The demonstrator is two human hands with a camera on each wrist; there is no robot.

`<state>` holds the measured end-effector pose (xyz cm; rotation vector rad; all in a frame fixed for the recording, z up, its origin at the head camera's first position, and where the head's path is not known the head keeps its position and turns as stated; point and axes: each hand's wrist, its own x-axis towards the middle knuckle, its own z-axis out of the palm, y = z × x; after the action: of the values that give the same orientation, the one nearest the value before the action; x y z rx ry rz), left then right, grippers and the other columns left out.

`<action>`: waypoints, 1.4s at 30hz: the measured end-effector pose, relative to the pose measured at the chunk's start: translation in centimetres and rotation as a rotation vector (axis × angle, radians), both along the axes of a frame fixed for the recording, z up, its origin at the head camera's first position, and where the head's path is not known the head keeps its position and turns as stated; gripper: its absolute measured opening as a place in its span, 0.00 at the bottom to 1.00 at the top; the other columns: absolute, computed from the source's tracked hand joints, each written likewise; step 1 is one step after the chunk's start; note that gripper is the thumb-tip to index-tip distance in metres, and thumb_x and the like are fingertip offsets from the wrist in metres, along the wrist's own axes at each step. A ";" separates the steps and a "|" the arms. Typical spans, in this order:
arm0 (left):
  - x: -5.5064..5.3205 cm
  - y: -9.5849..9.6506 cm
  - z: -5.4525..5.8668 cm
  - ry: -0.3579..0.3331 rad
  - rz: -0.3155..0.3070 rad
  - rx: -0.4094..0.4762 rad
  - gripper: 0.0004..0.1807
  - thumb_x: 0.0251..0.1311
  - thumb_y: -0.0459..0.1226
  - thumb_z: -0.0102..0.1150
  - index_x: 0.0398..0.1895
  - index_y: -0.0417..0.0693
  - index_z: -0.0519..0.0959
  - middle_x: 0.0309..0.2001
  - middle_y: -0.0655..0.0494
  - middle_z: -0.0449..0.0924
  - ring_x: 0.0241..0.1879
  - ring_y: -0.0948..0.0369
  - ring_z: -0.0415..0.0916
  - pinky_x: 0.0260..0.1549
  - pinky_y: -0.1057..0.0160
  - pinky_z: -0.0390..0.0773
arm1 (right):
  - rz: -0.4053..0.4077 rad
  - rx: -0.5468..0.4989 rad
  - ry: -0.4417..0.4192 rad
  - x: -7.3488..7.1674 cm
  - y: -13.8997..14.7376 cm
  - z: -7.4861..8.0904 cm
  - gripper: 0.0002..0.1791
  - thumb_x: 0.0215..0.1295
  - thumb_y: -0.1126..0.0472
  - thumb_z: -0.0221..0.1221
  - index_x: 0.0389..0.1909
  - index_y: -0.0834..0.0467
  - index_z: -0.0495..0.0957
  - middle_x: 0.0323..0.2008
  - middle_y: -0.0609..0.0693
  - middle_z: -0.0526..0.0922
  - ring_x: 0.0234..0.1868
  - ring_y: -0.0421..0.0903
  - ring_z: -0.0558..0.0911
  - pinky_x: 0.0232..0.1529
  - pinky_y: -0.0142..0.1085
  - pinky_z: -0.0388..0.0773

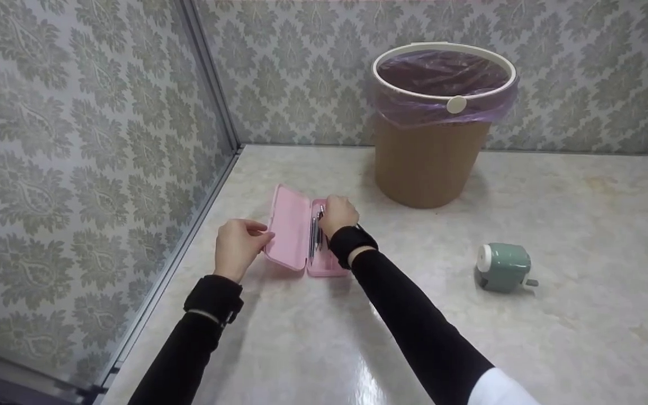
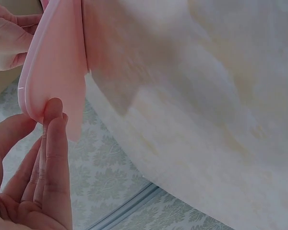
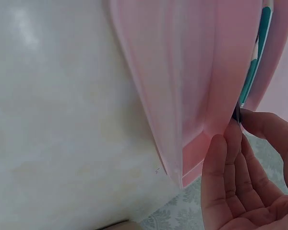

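Note:
A pink pencil case (image 1: 327, 271) lies on the table, its lid (image 1: 290, 228) raised toward the left. My left hand (image 1: 237, 244) pinches the lid's edge between thumb and fingers; the left wrist view shows the fingertips on the lid's corner (image 2: 38, 96). Over the case's tray is my right hand (image 1: 340, 215). In the right wrist view, its thumb and fingers pinch the end of a thin dark pencil (image 3: 237, 114), mostly hidden behind the tray wall. Teal pencils (image 3: 251, 76) lie in the tray beside it.
A brown trash bin (image 1: 425, 163) with a purple liner stands behind the case to the right. To the right on the table sits a green crank pencil sharpener (image 1: 507, 267). Patterned walls (image 1: 301, 73) border the table at the back and left.

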<state>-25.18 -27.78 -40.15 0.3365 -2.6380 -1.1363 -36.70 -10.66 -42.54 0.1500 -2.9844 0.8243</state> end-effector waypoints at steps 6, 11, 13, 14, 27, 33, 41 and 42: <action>0.0 0.3 0.0 0.005 -0.007 -0.002 0.14 0.59 0.37 0.71 0.45 0.37 0.88 0.38 0.41 0.90 0.26 0.62 0.86 0.26 0.72 0.79 | -0.003 0.030 0.054 0.2 -0.1 -0.2 0.08 0.63 0.65 0.62 0.41 0.62 0.85 0.48 0.60 0.90 0.50 0.58 0.89 0.48 0.53 0.86; -0.1 0.4 0.0 0.012 -0.014 0.000 0.14 0.60 0.36 0.70 0.46 0.36 0.88 0.39 0.40 0.90 0.27 0.60 0.87 0.26 0.71 0.80 | 0.002 0.058 0.091 0.3 -0.2 -0.3 0.08 0.65 0.65 0.61 0.42 0.62 0.86 0.46 0.61 0.90 0.50 0.59 0.89 0.47 0.53 0.87; -0.1 0.5 0.0 0.012 -0.018 0.000 0.14 0.60 0.36 0.70 0.46 0.36 0.88 0.39 0.41 0.90 0.27 0.60 0.87 0.27 0.70 0.80 | 0.005 0.066 0.099 0.3 -0.2 -0.4 0.08 0.66 0.65 0.61 0.42 0.62 0.86 0.46 0.61 0.90 0.49 0.58 0.89 0.46 0.53 0.87; -0.1 0.5 0.0 0.012 -0.019 0.000 0.14 0.60 0.36 0.70 0.46 0.36 0.88 0.39 0.41 0.90 0.27 0.60 0.87 0.27 0.70 0.80 | 0.007 0.069 0.105 0.2 -0.3 -0.4 0.08 0.66 0.65 0.61 0.42 0.61 0.86 0.46 0.60 0.90 0.49 0.58 0.89 0.46 0.53 0.87; 0.0 0.5 0.1 0.010 -0.027 -0.007 0.14 0.60 0.37 0.71 0.45 0.37 0.88 0.38 0.41 0.90 0.25 0.63 0.86 0.27 0.70 0.80 | 0.080 0.152 0.149 0.5 -0.4 -0.6 0.12 0.69 0.67 0.58 0.47 0.53 0.87 0.48 0.56 0.90 0.51 0.58 0.87 0.45 0.54 0.87; 0.1 0.1 -0.1 0.005 -0.021 -0.006 0.14 0.60 0.37 0.71 0.45 0.36 0.88 0.38 0.40 0.90 0.24 0.64 0.85 0.26 0.70 0.80 | 0.090 0.175 0.174 0.8 -0.7 -0.6 0.12 0.70 0.68 0.56 0.45 0.55 0.87 0.48 0.55 0.90 0.50 0.58 0.88 0.45 0.53 0.88; -0.1 0.0 -0.1 -0.013 -0.018 -0.007 0.15 0.60 0.37 0.70 0.46 0.37 0.88 0.38 0.40 0.90 0.24 0.64 0.84 0.25 0.71 0.78 | 0.100 0.201 0.334 1.1 -0.8 -1.4 0.13 0.67 0.71 0.55 0.33 0.58 0.88 0.37 0.56 0.92 0.38 0.57 0.90 0.36 0.51 0.88; -0.1 0.0 -0.1 -0.016 -0.017 -0.008 0.15 0.60 0.37 0.70 0.46 0.37 0.88 0.39 0.41 0.90 0.24 0.64 0.84 0.25 0.71 0.78 | 0.107 0.210 0.347 1.1 -0.8 -1.5 0.13 0.67 0.71 0.55 0.33 0.58 0.88 0.36 0.55 0.92 0.37 0.56 0.90 0.36 0.50 0.88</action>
<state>-25.32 -27.83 -40.28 0.3239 -2.6637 -1.1322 -35.60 -11.51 -44.00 0.4163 -2.7409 0.4336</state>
